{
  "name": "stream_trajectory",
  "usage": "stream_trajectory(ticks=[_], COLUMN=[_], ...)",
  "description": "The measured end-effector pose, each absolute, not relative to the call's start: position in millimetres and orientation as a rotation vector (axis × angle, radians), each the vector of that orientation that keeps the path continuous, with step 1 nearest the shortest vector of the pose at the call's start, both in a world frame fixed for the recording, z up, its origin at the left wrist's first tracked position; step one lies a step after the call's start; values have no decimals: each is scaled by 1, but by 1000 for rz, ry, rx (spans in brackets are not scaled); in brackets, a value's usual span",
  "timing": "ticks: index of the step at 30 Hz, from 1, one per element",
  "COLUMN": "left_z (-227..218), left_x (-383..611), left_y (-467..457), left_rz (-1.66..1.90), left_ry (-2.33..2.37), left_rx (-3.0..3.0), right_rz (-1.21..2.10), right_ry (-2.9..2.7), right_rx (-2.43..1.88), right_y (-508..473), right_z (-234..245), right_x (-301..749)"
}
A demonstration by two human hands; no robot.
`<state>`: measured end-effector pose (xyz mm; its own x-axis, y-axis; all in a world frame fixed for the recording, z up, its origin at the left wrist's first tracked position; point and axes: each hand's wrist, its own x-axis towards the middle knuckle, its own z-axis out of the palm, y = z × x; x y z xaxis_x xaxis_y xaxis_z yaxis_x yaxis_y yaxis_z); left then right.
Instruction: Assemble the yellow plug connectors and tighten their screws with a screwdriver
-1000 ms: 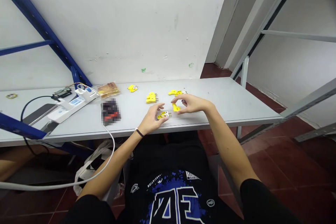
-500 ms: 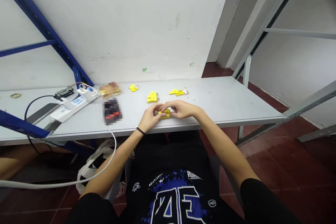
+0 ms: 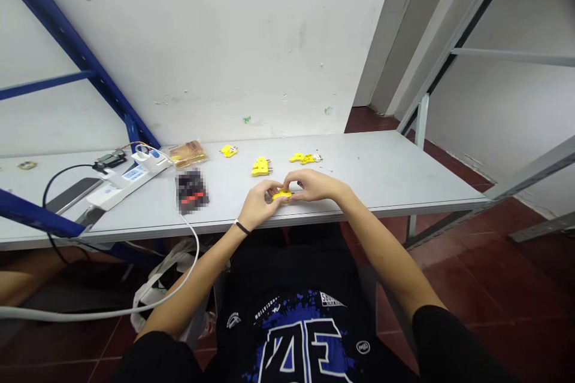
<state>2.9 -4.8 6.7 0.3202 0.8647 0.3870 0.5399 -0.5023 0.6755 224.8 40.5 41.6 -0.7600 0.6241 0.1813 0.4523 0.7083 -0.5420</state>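
Observation:
Both hands meet just above the front edge of a grey table [image 3: 386, 179]. My left hand [image 3: 258, 202] and my right hand [image 3: 312, 184] pinch the same small yellow plug connector [image 3: 281, 194] between their fingertips. My left wrist carries a dark band. Behind the hands lie more yellow connectors: one [image 3: 260, 167] in the middle, one [image 3: 229, 150] further back left, and a pair with metal prongs [image 3: 305, 158] to the right.
A white power strip [image 3: 128, 176] with cables lies at the left, beside a black object [image 3: 191, 190] and a brownish packet [image 3: 188, 152]. A blue rack frame [image 3: 90, 72] stands at the left, grey shelving [image 3: 471, 54] at the right. A white wall closes the back.
My two hands came together from apart. The right hand brought a yellow piece onto the connector held by the left, and both now grip it, lifted slightly.

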Motion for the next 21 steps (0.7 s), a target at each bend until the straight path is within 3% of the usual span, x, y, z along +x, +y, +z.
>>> stream_trajectory(ticks=[21], left_z=[5], left_x=[3], left_y=[-3], left_rz=[901], left_ry=[1207], left_rx=[2285], right_rz=[712], right_ry=[-2531], right_rx=[-748], right_y=[44], right_z=[36], right_x=[225])
